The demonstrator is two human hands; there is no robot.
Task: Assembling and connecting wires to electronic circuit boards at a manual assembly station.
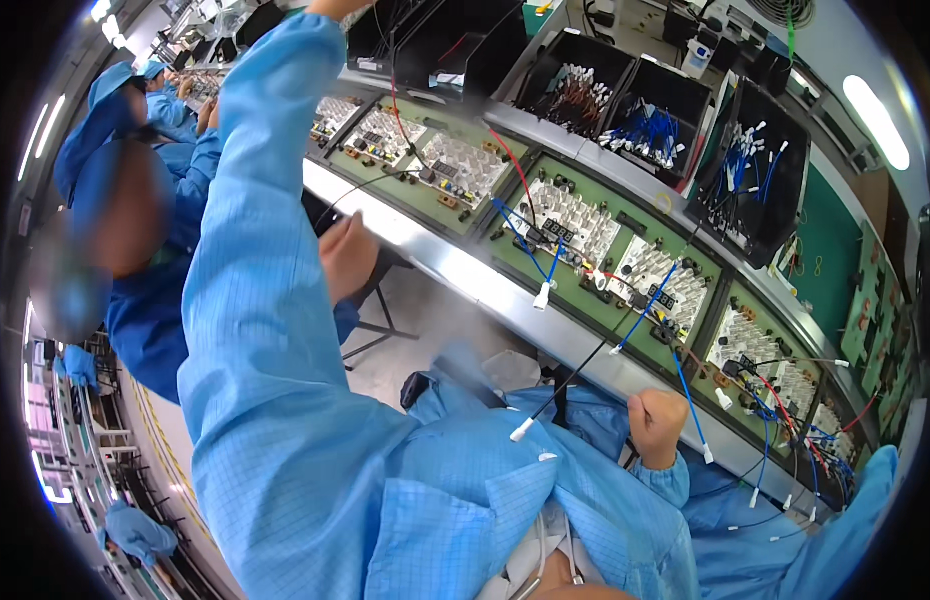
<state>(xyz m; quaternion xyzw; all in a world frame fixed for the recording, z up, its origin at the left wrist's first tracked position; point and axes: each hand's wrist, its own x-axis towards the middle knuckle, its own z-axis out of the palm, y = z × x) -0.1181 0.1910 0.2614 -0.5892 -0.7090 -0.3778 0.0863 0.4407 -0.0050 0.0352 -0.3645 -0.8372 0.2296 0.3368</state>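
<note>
My left arm reaches up across the view in a light blue sleeve. Only part of my left hand [337, 7] shows at the top edge, its fingers cut off, near black bins. My right hand [657, 424] is curled into a fist by the bench's front edge; anything inside it is hidden. Beyond it, white circuit boards [668, 278] with transparent parts and small displays sit in green fixtures [604, 257]. Blue wires [645, 310] with white plugs trail off the boards. A black wire [570, 384] hangs over the edge, its white plug before my chest.
Black bins [742, 190] of blue wires and one of brown wires [575, 98] line the bench's back. A co-worker in blue [145, 250] is at the left, a hand [347, 258] near the metal bench edge [465, 272]. Another blue sleeve [850, 520] appears at lower right.
</note>
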